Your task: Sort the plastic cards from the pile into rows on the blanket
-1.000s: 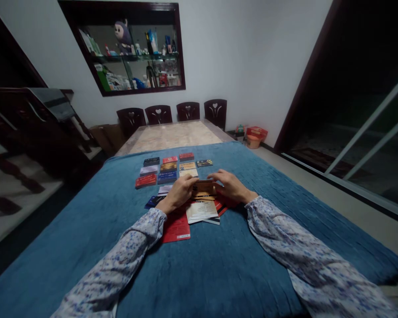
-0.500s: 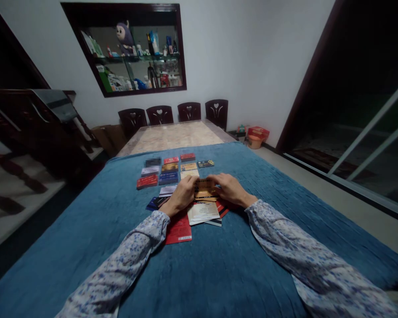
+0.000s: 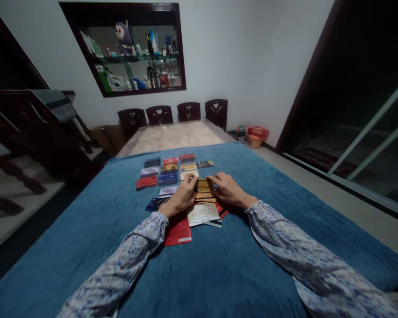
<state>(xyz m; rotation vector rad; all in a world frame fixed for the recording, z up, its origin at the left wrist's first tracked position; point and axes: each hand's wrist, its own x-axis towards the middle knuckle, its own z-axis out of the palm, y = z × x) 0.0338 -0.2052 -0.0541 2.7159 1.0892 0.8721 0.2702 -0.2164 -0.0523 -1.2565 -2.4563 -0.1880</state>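
Since the earlier frame, the gold card (image 3: 204, 186) has been tipping, and its VIP face is now showing more clearly. I am watching the left hand (image 3: 181, 194) and right hand (image 3: 231, 191) gripping it at opposite ends, fingers (image 3: 193, 178) bending in, closed against its edges. A loose heap is lying below it: a cream card (image 3: 204, 213) in front, and a red card (image 3: 177, 232) that the left arm is partly blocking. Beyond, a blue stack (image 3: 168, 178) and a red stack (image 3: 146, 182) are sitting among other stacks on the blue cloth (image 3: 215, 274), which is covering the table's (image 3: 179, 134) near part
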